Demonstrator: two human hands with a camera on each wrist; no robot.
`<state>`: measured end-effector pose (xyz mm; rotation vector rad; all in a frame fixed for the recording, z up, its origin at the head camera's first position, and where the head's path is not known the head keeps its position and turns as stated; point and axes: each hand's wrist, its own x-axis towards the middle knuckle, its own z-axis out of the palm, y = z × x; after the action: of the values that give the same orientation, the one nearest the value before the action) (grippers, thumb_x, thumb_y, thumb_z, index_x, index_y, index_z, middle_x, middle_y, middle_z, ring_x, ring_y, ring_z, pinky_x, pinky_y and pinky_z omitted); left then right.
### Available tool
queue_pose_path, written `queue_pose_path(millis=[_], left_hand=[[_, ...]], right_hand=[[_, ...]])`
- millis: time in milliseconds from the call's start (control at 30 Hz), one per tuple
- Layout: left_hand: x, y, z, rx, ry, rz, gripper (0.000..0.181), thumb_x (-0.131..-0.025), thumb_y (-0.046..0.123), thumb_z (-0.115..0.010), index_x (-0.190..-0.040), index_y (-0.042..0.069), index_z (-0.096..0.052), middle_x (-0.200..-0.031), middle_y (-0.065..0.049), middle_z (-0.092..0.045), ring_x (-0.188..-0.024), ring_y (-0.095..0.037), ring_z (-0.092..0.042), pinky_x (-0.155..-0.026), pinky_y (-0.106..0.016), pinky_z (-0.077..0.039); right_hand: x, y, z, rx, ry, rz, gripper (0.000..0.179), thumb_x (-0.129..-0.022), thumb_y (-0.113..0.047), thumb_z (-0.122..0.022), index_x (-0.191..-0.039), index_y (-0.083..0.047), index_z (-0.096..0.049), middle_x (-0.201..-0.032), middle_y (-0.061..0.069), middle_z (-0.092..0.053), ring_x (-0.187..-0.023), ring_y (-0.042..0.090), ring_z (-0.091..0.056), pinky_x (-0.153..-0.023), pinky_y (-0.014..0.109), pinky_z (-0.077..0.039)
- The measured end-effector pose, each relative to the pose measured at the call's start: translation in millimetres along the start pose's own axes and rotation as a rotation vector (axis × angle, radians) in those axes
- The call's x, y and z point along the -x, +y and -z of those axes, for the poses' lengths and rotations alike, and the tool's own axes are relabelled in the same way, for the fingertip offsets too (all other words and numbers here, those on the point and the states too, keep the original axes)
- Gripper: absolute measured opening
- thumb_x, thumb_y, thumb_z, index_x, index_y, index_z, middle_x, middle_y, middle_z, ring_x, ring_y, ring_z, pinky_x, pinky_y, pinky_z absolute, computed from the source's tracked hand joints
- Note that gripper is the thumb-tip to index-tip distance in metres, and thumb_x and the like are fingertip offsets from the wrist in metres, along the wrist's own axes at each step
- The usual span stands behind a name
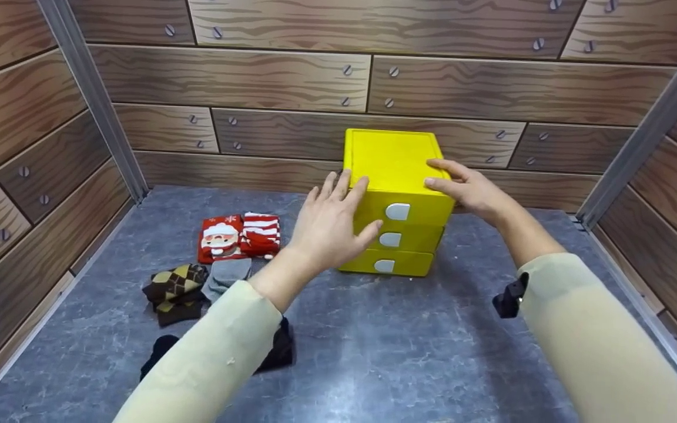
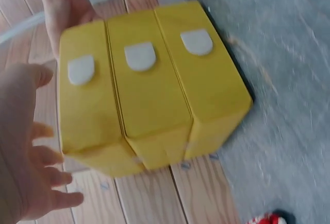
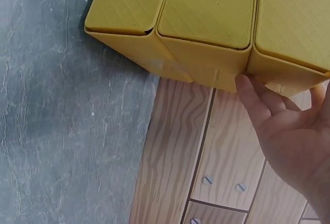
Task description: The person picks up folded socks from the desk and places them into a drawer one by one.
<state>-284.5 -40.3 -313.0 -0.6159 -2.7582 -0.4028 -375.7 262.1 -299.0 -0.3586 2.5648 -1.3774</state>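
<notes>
A yellow three-drawer cabinet [image 1: 394,161] stands upright against the back wall, its fronts with white rounded handles [image 1: 397,211] facing me; the drawers look closed. My left hand [image 1: 329,226] is spread at its upper left front edge, and the left wrist view shows nothing in those fingers. At the upper right edge my right hand [image 1: 473,188] touches the cabinet, thumb and a finger over the top. In the right wrist view, fingers of that right hand [image 3: 289,123] lie along the cabinet's side [image 3: 211,67].
Left of the cabinet lie folded red Santa socks [image 1: 221,238] with red-white stripes [image 1: 261,235], a grey pair [image 1: 227,276] and brown argyle socks [image 1: 177,282]. Black fabric [image 1: 281,346] is partly hidden under my left sleeve. Wood-patterned walls [image 1: 291,76] enclose the grey floor [image 1: 374,352].
</notes>
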Motion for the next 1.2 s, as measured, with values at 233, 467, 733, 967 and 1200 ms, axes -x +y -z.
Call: queue_pose_path(millis=[233,467,733,967,1200], left_hand=[[9.7,14.7,-7.2,0.052,0.276,-0.172,0.056,-0.104,0.035,-0.069,-0.153,0.012,-0.057,-0.149,-0.013,-0.062,-0.134,-0.031,-0.062,-0.113,-0.050,-0.047],[7.2,15.0,-24.1,0.299,0.270,-0.142,0.048,-0.102,0.030,-0.074,-0.145,0.011,-0.066,-0.106,-0.008,-0.080,-0.075,-0.025,-0.071,-0.074,-0.039,-0.060],[-7.5,12.5,-41.6,0.659,0.184,-0.019,0.043,-0.100,0.024,-0.077,-0.141,0.011,-0.069,-0.117,-0.008,-0.078,-0.105,-0.021,-0.075,-0.095,-0.035,-0.059],[-14.0,11.1,-49.2,0.845,0.079,0.018,0.044,-0.102,0.023,-0.075,-0.145,0.016,-0.066,-0.113,-0.001,-0.077,-0.100,-0.012,-0.073,-0.091,-0.032,-0.059],[-15.6,13.7,-53.9,0.905,0.011,0.044,0.040,-0.104,0.023,-0.073,-0.142,0.018,-0.067,-0.109,0.003,-0.077,-0.098,-0.011,-0.072,-0.089,-0.032,-0.058]], right_hand=[[-2.6,0,-5,-0.053,0.007,-0.012,0.081,-0.104,-0.054,-0.063,-0.170,-0.028,-0.026,-0.167,0.020,-0.034,-0.133,0.034,-0.055,-0.109,0.054,-0.048],[0.0,-1,-6,-0.060,0.008,-0.004,0.080,-0.105,-0.053,-0.062,-0.171,-0.026,-0.025,-0.167,0.022,-0.033,-0.129,0.034,-0.057,-0.109,0.053,-0.048],[2.0,3,-4,-0.063,-0.003,-0.004,0.081,-0.106,-0.054,-0.060,-0.172,-0.027,-0.021,-0.171,0.021,-0.025,-0.137,0.039,-0.052,-0.111,0.059,-0.045],[2.0,3,-4,-0.070,-0.006,-0.009,0.081,-0.106,-0.054,-0.060,-0.172,-0.028,-0.020,-0.171,0.021,-0.024,-0.136,0.039,-0.052,-0.112,0.060,-0.045],[2.6,4,-3,-0.073,-0.014,-0.017,0.082,-0.106,-0.054,-0.060,-0.172,-0.030,-0.019,-0.174,0.017,-0.020,-0.139,0.039,-0.051,-0.112,0.061,-0.044]])
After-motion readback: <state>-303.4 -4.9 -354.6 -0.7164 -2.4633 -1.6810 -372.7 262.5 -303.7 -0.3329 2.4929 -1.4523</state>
